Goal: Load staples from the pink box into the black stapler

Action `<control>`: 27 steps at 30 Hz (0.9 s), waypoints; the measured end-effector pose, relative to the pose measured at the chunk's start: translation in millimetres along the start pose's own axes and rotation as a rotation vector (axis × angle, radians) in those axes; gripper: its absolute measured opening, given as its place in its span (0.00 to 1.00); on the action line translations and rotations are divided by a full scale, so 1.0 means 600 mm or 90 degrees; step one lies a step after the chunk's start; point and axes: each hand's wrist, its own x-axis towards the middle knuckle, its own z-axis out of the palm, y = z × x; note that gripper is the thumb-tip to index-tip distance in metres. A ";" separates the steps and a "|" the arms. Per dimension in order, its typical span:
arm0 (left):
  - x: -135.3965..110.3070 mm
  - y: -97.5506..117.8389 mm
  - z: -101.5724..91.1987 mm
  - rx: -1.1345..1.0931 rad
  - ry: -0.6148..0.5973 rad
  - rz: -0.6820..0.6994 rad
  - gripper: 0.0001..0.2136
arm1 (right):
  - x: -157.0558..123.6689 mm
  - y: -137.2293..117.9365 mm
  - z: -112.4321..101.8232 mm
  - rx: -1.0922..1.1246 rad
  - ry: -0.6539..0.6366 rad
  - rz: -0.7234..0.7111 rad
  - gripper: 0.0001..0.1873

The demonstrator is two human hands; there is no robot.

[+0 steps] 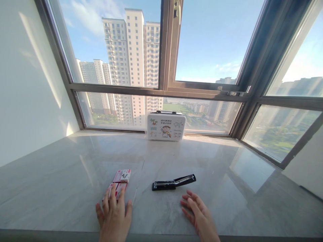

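Observation:
My left hand (114, 215) lies with fingers spread over small pink-and-white boxes, which look like staple boxes (124, 175). Its fingertips rest on the nearer box (122, 187), and part of that box is hidden beneath them. A black stapler (164, 185) lies on the grey marble-look sill, swung wide apart with its metal inside showing. Just in front of the stapler's right end is my right hand (198, 213), palm turned inward and fingers apart. It touches nothing that I can see.
A white carrying case (166, 126) with cartoon prints and a black handle stands upright against the window frame (116, 89). The sill (75, 174) ends at a front edge below my hands. A white wall (27, 84) bounds the left side.

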 end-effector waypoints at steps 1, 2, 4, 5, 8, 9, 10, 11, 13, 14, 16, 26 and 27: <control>-0.004 -0.013 0.000 -0.015 -0.016 0.023 0.19 | -0.003 0.000 0.002 -0.088 -0.034 0.005 0.33; -0.008 -0.021 -0.001 -0.044 -0.043 0.055 0.18 | -0.004 0.000 0.008 -0.184 -0.070 0.001 0.32; -0.012 -0.020 -0.005 -0.131 -0.130 0.123 0.15 | -0.004 -0.003 0.027 -0.391 -0.118 -0.056 0.25; -0.012 -0.011 -0.008 -0.186 -0.184 0.152 0.14 | -0.004 -0.005 0.040 -0.488 -0.125 -0.099 0.22; -0.002 0.040 -0.016 -0.363 -0.313 0.208 0.12 | 0.002 -0.010 0.077 -0.668 -0.121 -0.198 0.19; 0.003 0.059 -0.017 -0.411 -0.336 0.217 0.12 | 0.007 -0.010 0.085 -0.688 -0.123 -0.206 0.19; 0.009 0.077 -0.018 -0.448 -0.352 0.220 0.12 | 0.014 -0.010 0.089 -0.696 -0.128 -0.208 0.18; 0.015 0.092 -0.018 -0.473 -0.363 0.218 0.13 | 0.023 -0.008 0.089 -0.696 -0.132 -0.209 0.17; 0.027 0.111 -0.016 -0.499 -0.381 0.199 0.14 | 0.044 -0.006 0.075 -0.685 -0.135 -0.207 0.15; 0.031 0.115 -0.015 -0.507 -0.391 0.189 0.14 | 0.055 -0.005 0.063 -0.678 -0.137 -0.201 0.14; 0.038 0.115 -0.013 -0.522 -0.407 0.169 0.16 | 0.074 -0.004 0.033 -0.669 -0.137 -0.182 0.15; 0.031 0.103 -0.002 -0.543 -0.391 0.164 0.22 | 0.053 -0.080 0.024 -0.793 -0.156 -0.277 0.08; 0.031 0.103 -0.003 -0.546 -0.391 0.165 0.23 | 0.049 -0.091 0.042 -0.813 -0.190 -0.302 0.08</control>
